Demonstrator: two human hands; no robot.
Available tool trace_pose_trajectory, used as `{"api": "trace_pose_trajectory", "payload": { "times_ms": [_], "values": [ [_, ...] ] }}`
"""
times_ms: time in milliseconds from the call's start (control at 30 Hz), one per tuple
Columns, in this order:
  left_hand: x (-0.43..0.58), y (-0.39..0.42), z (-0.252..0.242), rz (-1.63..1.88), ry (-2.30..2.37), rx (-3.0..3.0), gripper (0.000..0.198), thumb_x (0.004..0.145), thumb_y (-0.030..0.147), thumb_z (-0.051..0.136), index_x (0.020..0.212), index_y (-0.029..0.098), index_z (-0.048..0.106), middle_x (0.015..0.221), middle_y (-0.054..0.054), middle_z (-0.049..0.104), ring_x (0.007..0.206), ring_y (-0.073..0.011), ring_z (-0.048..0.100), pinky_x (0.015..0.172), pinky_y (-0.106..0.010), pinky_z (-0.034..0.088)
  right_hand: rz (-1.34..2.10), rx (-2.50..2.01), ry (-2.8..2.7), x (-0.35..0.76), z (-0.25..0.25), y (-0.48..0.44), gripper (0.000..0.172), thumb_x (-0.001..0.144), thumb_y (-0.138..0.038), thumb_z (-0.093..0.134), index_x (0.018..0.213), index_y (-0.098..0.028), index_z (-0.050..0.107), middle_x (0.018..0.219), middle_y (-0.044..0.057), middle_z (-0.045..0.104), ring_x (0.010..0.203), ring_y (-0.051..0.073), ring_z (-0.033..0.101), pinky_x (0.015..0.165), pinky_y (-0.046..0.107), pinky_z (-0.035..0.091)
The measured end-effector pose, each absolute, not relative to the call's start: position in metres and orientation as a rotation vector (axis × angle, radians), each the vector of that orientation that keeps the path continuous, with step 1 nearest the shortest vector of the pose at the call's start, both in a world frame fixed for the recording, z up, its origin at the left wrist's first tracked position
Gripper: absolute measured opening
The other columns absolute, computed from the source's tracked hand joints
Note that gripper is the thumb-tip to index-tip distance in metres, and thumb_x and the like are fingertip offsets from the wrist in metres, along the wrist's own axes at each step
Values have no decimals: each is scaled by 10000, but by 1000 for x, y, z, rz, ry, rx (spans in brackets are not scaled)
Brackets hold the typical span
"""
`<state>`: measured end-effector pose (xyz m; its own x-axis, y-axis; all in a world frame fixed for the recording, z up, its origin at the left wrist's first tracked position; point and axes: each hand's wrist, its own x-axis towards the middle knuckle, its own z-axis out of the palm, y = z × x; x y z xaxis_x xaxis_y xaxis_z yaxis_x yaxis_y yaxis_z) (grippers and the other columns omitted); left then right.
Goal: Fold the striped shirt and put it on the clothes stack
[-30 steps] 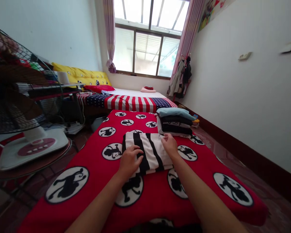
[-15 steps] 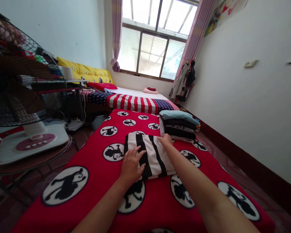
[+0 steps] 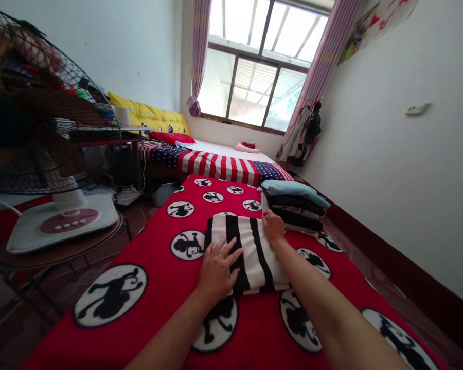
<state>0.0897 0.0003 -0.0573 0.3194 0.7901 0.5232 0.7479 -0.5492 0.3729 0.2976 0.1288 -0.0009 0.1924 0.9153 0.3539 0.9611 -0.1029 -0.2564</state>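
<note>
**Hands pressing a folded striped shirt flat on the red blanket**

Both hands are resting on the striped shirt (image 3: 250, 252), which is lying folded into a neat rectangle in the middle of the red blanket (image 3: 154, 267); the left hand (image 3: 216, 270) is lying open, palm down and fingers spread, across the near left part of the fold, holding nothing and only pressing; the right hand (image 3: 273, 227) is sitting on the far right corner, fingers bent over the edge, and whether they are pinching the cloth or just weighing on it cannot be told from here.

The work in hand seems to be flattening and squaring the fold. To do that well, the open palm is best sliding outward from the middle toward the edges rather than patting, so trapped air and creases are being pushed out and not folded in; the other hand is doing its job best by anchoring its corner while the palm is moving, so the layers are not creeping apart; the black and white stripes are giving a handy check, since straight, parallel stripes are showing a square fold. The blanket looks soft, so light, even pressure is likely serving better than a hard push.

The pile of folded clothes (image 3: 295, 203) is standing just beside the right hand, close enough to be nudged by a careless sweep; the fan (image 3: 42, 128) is standing well apart on the left.
</note>
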Motion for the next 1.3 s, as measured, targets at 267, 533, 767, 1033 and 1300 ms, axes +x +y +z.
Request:
{"api": "trace_pose_trajectory", "payload": {
  "times_ms": [267,533,767,1033,1300],
  "values": [
    [91,0,-56,1021,1448,2472,553,779,226,614,1311,358,534,1482,-6,425,1369,-301,347,1109,-578,224,-240,-2103,-2033,263,11,135,284,841,-107,461,1012,-104,687,1091,215,649,1049,316,598,860,438,424],
    [91,-1,-56,1114,1433,2453,471,775,241,618,1241,305,600,1342,-47,567,1282,-303,434,1114,-553,230,277,-1169,-2644,188,4,109,391,967,-352,368,1310,-288,544,1414,17,502,1352,185,373,1125,397,240],
    [91,-1,-53,1065,1467,2527,455,766,220,602,1217,283,614,1321,-60,582,1258,-301,461,1094,-547,261,469,-1430,-2482,182,-10,121,441,971,-422,358,1351,-254,507,1458,43,447,1391,234,322,1115,478,265],
    [91,3,-62,1130,1516,2491,505,789,286,587,1283,185,573,1339,-127,573,1299,-316,441,1117,-510,254,42,-1437,-2270,199,-17,43,586,953,-576,277,1452,-279,356,1550,38,280,1451,227,145,1158,513,58],
    [91,0,-63,1081,1652,2438,523,808,339,585,1324,274,527,1467,-74,442,1373,-311,346,1127,-540,215,-81,-1903,-2044,274,-44,42,601,937,-606,272,1438,-296,392,1533,52,320,1408,269,263,1126,514,162]
  ]
}}
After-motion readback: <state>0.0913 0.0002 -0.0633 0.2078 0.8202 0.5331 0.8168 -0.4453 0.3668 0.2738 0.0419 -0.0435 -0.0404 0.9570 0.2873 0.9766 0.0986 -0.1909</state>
